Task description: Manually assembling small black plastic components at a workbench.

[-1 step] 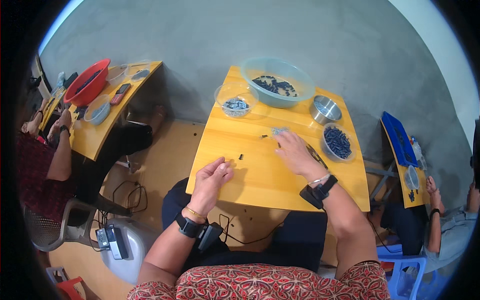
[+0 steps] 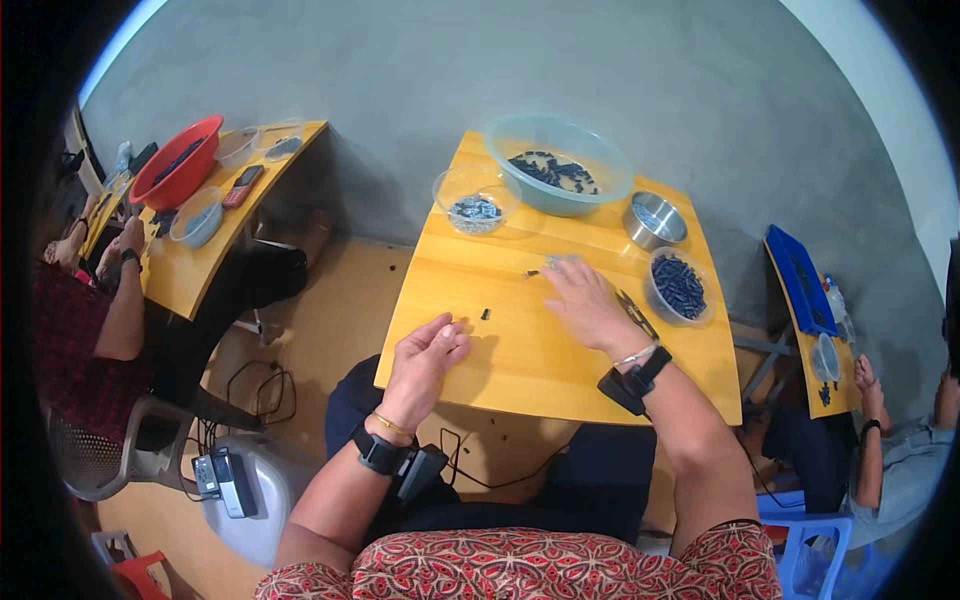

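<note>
My left hand [image 2: 425, 362] hovers over the near left part of the yellow table [image 2: 540, 375], its thumb and fingers pressed together; whatever they hold is hidden. Just right of it lies a small black piece [image 2: 486, 314]. Farther up the table my right hand [image 2: 582, 305] is stretched out, palm down, fingers apart. Its fingertips reach over a little pile of pale, shiny bits [image 2: 552, 261] and partly cover it. Another small dark piece [image 2: 531, 273] lies beside that pile. A slim dark hand tool [image 2: 637, 314] rests right of my right hand.
At the back stand a pale blue basin [image 2: 560, 200] of black pieces and a clear bowl [image 2: 476, 187] of shiny bits. A metal bowl [image 2: 655, 221] and a tub of dark pieces [image 2: 678, 287] line the right side. Other people work at tables on both sides.
My right hand has shifted slightly away and to the left, its fingertips now covering more of the shiny pile. My left hand holds the same pose.
</note>
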Motion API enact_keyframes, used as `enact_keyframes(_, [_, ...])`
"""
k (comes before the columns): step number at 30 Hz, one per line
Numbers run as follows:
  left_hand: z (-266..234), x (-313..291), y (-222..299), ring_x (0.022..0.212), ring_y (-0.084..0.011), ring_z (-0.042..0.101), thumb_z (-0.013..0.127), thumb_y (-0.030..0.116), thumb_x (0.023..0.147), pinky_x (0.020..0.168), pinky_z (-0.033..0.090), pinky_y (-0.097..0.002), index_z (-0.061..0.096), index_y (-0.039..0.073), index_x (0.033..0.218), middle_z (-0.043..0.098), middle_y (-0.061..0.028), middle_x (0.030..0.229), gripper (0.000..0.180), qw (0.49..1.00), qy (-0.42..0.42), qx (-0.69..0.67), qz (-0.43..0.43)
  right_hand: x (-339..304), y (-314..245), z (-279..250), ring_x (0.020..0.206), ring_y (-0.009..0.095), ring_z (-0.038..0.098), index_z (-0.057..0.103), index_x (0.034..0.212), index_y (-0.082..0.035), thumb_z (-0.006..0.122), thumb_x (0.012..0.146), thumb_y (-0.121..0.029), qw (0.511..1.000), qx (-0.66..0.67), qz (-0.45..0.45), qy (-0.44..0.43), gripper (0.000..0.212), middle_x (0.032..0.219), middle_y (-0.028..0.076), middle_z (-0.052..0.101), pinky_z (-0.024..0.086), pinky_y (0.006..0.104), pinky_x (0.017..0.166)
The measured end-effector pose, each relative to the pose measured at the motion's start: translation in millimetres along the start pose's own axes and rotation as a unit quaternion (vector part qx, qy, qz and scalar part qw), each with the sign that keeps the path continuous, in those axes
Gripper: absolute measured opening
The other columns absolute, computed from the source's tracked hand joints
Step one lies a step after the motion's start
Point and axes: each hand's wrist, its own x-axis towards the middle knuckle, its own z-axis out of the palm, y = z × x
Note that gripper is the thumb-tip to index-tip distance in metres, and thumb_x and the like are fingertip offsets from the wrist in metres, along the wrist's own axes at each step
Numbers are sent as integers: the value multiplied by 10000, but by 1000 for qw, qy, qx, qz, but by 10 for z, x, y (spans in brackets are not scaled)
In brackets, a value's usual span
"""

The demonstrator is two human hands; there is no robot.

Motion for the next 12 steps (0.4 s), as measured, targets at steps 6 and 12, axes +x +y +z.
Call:
enact_keyframes(6, [-30, 88, 51, 910, -164, 571, 486, 133, 913, 856, 478, -295, 430, -53, 1189, 551, -124, 1080, 338, 996, -34, -63, -60, 453, 25, 204, 1188, 330, 328, 499, 1167, -99, 507, 829, -280, 996, -74, 24, -48, 383, 1241, 145, 419, 203, 492, 1014])
enact_keyframes(12, [70, 223, 53, 1016, -173, 532, 490, 162, 913, 895, 449, -295, 395, -30, 1239, 518, -132, 1149, 390, 987, -87, -66, -117, 685, -26, 296, 1236, 320, 265, 488, 1179, -140, 545, 796, -361, 982, -81, 128, -113, 446, 1309, 105, 342, 153, 502, 1041])
